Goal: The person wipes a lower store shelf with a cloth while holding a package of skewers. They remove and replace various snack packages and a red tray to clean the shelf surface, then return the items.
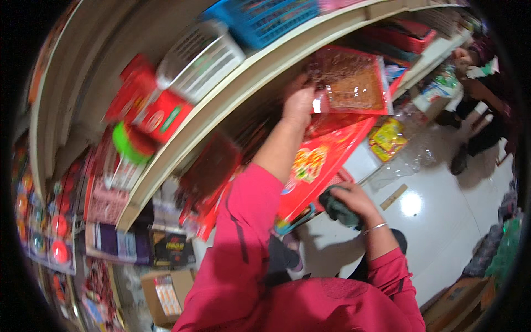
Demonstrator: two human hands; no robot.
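My left hand [300, 93], somewhat blurred, reaches under the upper shelf. Its fingers grip the near edge of a flat food packet [356, 93] with a clear front and red borders, holding brown contents. Below that packet lies a large red printed food bag [313, 162]. My right hand [354, 199] is lower and to the right, clutching a crumpled dark green cloth [341, 213] beside the lower shelf's front. A pink plastic basket [341, 177] partly shows behind the cloth. Left of my left arm, more red packets [211, 166] sit on the shelf in shadow.
The upper shelf edge [265, 58] runs diagonally above my left arm, bearing a white basket [203, 62] and a blue basket [269, 20]. A yellow packet [388, 139] and clear plastic wrap lie right. Another person [485, 91] is at the far right. Cardboard boxes [166, 296] stand lower left.
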